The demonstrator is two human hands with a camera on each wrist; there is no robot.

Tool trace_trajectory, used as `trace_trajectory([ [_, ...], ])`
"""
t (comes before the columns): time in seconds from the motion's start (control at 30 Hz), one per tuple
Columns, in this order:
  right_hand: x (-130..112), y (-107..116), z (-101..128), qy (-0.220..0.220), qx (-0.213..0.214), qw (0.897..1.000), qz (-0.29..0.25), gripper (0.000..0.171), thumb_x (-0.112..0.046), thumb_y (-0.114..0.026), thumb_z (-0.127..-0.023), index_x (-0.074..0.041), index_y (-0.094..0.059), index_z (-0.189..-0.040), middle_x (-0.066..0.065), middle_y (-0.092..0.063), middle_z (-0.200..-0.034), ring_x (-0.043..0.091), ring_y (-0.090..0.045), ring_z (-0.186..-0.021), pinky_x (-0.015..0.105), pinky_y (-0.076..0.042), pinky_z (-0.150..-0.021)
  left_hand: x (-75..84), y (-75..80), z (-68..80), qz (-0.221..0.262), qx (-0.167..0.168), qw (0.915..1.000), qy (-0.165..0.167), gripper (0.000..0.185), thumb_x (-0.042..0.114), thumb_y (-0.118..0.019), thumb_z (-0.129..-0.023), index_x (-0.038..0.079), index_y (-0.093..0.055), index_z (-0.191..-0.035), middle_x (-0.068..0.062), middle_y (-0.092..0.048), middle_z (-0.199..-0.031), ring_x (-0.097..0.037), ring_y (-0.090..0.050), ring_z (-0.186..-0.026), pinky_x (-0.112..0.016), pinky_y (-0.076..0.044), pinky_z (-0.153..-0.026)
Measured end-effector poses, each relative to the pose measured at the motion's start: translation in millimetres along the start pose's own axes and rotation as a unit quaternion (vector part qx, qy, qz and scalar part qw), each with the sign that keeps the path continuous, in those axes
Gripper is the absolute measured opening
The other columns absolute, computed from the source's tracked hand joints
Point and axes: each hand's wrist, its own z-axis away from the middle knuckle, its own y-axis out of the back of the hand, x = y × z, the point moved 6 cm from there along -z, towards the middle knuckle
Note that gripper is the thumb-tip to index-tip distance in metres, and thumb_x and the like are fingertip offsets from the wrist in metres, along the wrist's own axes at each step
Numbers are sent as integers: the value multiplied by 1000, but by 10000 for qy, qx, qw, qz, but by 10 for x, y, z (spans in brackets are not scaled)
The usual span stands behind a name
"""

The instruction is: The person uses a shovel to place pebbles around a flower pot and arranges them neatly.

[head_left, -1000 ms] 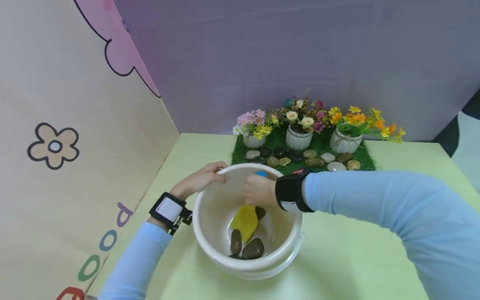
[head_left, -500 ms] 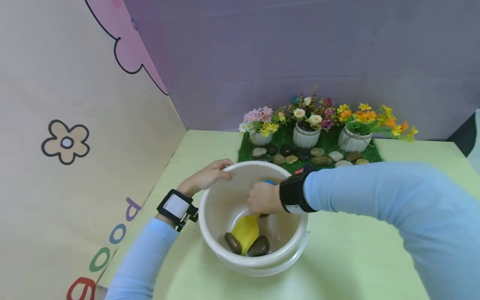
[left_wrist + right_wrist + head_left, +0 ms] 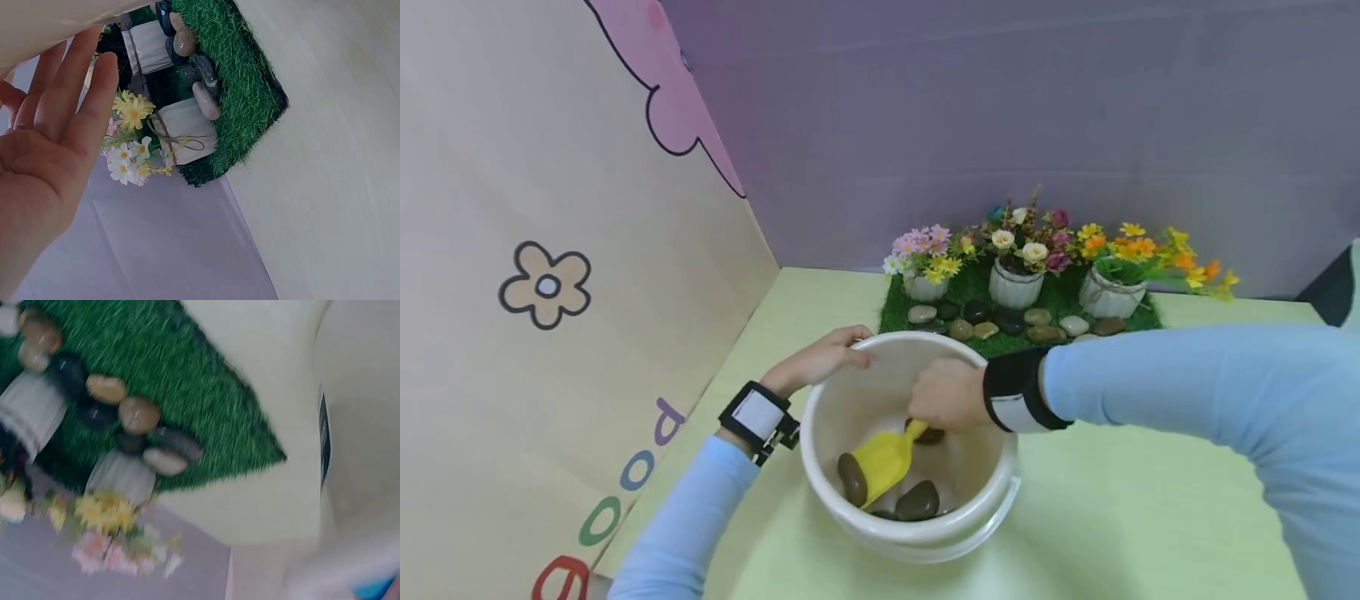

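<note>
A cream bucket (image 3: 859, 392) stands on the pale green table. My left hand (image 3: 822, 360) holds its far left rim, thumb over the inside and fingers outside. In the left wrist view, the fingers of my left hand (image 3: 56, 131) lie along the bucket's outer wall. Inside the bucket, my right hand (image 3: 951, 393) grips the handle of a yellow toy shovel (image 3: 883, 462). The shovel's blade touches or nearly touches a dark stone (image 3: 852, 479) at the left wall. Another dark stone (image 3: 919, 502) lies at the near side, and a third is partly hidden below my right hand.
Behind the bucket lies an artificial grass mat (image 3: 898, 300) with several pebbles (image 3: 1009, 320) and three white flower pots (image 3: 1015, 285). A printed wall (image 3: 625, 333) rises on the left. The bucket's bail handle (image 3: 970, 543) hangs at the near right.
The shovel blade has swung left inside the bucket, and the left stone has shifted towards the left wall. My right hand has moved slightly right; my left hand keeps its hold on the rim.
</note>
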Motion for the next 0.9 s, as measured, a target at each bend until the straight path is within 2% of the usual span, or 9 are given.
trace_trajectory([
  [0.1, 73, 177, 58, -120, -10, 9995, -282, 14, -15, -67, -86, -19, -65, -72, -2, -69, -73, 17, -63, -64, 28, -52, -53, 13, 25, 19, -2, 1, 10000, 70, 31, 9, -53, -90, -4, -50, -118, -23, -61, -116, -16, -67, -89, -35, -63, -82],
  [0.2, 152, 275, 123, -429, -139, 9964, -725, 12, -14, -68, -86, -19, -66, -75, -1, -70, -76, 17, -64, -67, 28, -53, -56, 24, 45, 19, 22, -31, 9999, 110, 31, 10, -53, -91, -4, -50, -119, -23, -61, -116, -16, -67, -89, -35, -63, -82],
  [0.33, 227, 305, 197, -873, -161, 9860, -1414, 8, -20, -69, -88, -19, -67, -80, -1, -72, -80, 16, -65, -66, 28, -53, -55, 28, 59, 13, 53, -36, 9998, 168, 31, 11, -52, -91, -4, -50, -119, -23, -60, -118, -15, -68, -89, -35, -63, -82],
  [0.43, 265, 290, 243, -1128, 1, 9776, -1775, 12, -25, -70, -90, -19, -66, -81, -2, -72, -79, 15, -64, -64, 27, -53, -54, 24, 49, 8, 76, -39, 9997, 218, 33, 11, -52, -90, -2, -50, -120, -23, -59, -120, -16, -67, -91, -36, -63, -83],
  [0.57, 307, 286, 307, -1336, 140, 9726, -1899, 14, -27, -69, -90, -18, -65, -80, -2, -71, -77, 14, -62, -61, 25, -51, -52, 16, 14, -7, 23, -66, 9998, 180, 34, 11, -52, -90, -2, -50, -122, -24, -59, -124, -19, -65, -99, -35, -61, -89],
  [0.73, 387, 440, 389, -1491, 270, 9753, -1606, 17, -29, -70, -90, -18, -66, -78, -1, -68, -71, 13, -56, -54, 23, -46, -45, 33, -28, -14, -88, -63, 9999, 3, 35, 11, -51, -91, -5, -50, -123, -25, -58, -126, -23, -60, -108, -35, -55, -98],
  [0.9, 504, 636, 497, -1963, 42, 9677, -1581, 15, -30, -68, -92, -16, -71, -87, 0, -61, -66, 12, -48, -51, 19, -36, -41, 23, -34, 6, -127, 12, 9999, -63, 29, 9, -43, -97, -6, -51, -120, -21, -58, -117, -21, -56, -104, -30, -52, -96],
])
